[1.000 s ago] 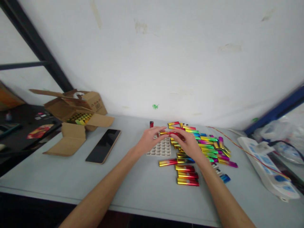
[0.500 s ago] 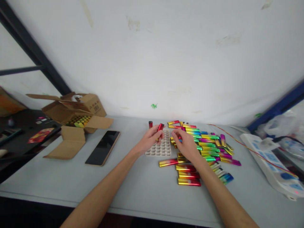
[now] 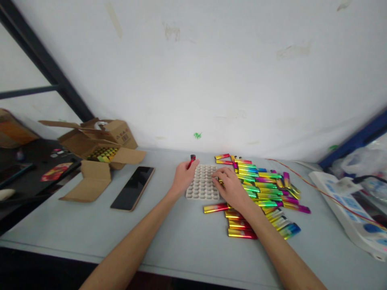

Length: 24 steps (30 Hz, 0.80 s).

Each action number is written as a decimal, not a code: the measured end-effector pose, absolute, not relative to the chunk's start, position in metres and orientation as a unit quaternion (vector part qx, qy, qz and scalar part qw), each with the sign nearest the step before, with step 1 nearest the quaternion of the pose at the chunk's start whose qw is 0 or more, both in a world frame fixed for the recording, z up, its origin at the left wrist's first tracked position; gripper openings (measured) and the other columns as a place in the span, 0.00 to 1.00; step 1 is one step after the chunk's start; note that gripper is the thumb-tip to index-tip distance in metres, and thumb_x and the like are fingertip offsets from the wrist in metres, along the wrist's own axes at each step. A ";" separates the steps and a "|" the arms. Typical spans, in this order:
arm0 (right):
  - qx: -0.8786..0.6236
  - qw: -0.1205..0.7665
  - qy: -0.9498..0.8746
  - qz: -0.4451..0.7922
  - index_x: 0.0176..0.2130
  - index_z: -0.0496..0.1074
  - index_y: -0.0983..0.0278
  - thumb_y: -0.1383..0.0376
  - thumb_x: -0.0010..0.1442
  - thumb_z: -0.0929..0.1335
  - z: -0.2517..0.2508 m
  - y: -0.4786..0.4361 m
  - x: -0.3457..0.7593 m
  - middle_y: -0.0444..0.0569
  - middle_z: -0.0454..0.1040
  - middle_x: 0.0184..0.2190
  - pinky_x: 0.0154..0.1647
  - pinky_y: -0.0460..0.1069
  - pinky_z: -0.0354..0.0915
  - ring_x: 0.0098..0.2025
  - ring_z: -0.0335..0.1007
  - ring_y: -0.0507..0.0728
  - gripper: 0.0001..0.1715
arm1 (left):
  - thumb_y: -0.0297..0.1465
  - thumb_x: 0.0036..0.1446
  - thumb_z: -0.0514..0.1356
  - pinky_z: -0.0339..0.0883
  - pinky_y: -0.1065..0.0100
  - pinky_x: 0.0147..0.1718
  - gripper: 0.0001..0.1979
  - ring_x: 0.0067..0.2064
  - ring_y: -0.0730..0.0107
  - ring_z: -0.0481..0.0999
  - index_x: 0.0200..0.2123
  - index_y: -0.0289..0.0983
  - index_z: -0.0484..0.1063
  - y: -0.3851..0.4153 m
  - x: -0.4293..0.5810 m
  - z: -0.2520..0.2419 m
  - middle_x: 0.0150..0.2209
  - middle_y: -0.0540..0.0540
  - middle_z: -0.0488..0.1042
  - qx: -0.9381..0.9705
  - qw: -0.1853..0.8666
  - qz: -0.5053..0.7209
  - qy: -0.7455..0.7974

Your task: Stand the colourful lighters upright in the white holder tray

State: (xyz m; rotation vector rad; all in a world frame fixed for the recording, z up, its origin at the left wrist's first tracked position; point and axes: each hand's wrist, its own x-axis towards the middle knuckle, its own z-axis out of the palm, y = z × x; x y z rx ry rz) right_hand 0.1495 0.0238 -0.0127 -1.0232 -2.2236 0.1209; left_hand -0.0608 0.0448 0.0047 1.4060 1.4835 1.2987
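Note:
At the far left corner of a pale tray with rows of holes (image 3: 203, 189), my left hand (image 3: 183, 177) is closed around a red lighter (image 3: 191, 162) with a black top. The lighter is upright; its lower part is hidden by the fingers. My right hand (image 3: 230, 186) is over the left side of a spread of shiny lighters (image 3: 266, 186), beside the tray's right edge. Its fingers are bent and slightly apart, touching or just above yellow lighters partly covered by the hand. Most of the tray's holes show nothing in them.
Left of the tray lies a black-screened phone (image 3: 133, 188). Beyond it stands an open cardboard box (image 3: 96, 177) holding yellow lighters. A white power strip (image 3: 347, 213) with a red-yellow cable (image 3: 311, 185) sits at the right. A white wall (image 3: 193, 80) rises behind the table.
My left hand has moved left with the red lighter to the tray's far left corner. My right hand has shifted slightly left and down, and its fingers have spread over the lighters.

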 end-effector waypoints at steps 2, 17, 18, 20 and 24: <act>-0.393 0.336 -0.854 0.046 0.46 0.76 0.63 0.68 0.70 0.66 -0.014 0.024 0.149 0.57 0.75 0.48 0.56 0.64 0.69 0.52 0.69 0.65 0.08 | 0.44 0.58 0.58 0.45 0.68 0.25 0.21 0.26 0.72 0.57 0.19 0.38 0.62 0.045 -0.062 0.005 0.20 0.54 0.57 0.550 0.324 0.493 0.591; -0.386 0.313 -0.866 0.055 0.51 0.77 0.63 0.68 0.71 0.67 -0.014 0.024 0.148 0.55 0.78 0.50 0.58 0.63 0.69 0.54 0.70 0.65 0.11 | 0.47 0.62 0.60 0.54 0.70 0.26 0.21 0.25 0.73 0.61 0.26 0.39 0.64 0.048 -0.065 0.005 0.21 0.56 0.61 0.582 0.299 0.517 0.552; -0.384 0.311 -0.867 0.057 0.50 0.78 0.63 0.68 0.70 0.67 -0.014 0.024 0.148 0.54 0.79 0.50 0.58 0.63 0.69 0.54 0.70 0.65 0.11 | 0.47 0.63 0.60 0.56 0.71 0.26 0.19 0.25 0.73 0.63 0.28 0.39 0.65 0.049 -0.066 0.006 0.22 0.56 0.63 0.583 0.301 0.524 0.543; -0.383 0.308 -0.869 0.060 0.50 0.78 0.62 0.68 0.70 0.68 -0.015 0.024 0.148 0.54 0.79 0.49 0.57 0.62 0.70 0.54 0.70 0.65 0.11 | 0.46 0.64 0.60 0.60 0.71 0.28 0.17 0.26 0.74 0.65 0.34 0.40 0.64 0.052 -0.071 0.006 0.23 0.56 0.65 0.582 0.305 0.538 0.528; -0.386 0.308 -0.868 0.058 0.51 0.79 0.62 0.67 0.70 0.68 -0.017 0.025 0.146 0.54 0.80 0.50 0.56 0.62 0.70 0.53 0.71 0.65 0.12 | 0.48 0.65 0.58 0.61 0.73 0.23 0.17 0.21 0.75 0.64 0.43 0.42 0.59 0.061 -0.080 0.002 0.22 0.61 0.63 0.570 0.331 0.555 0.508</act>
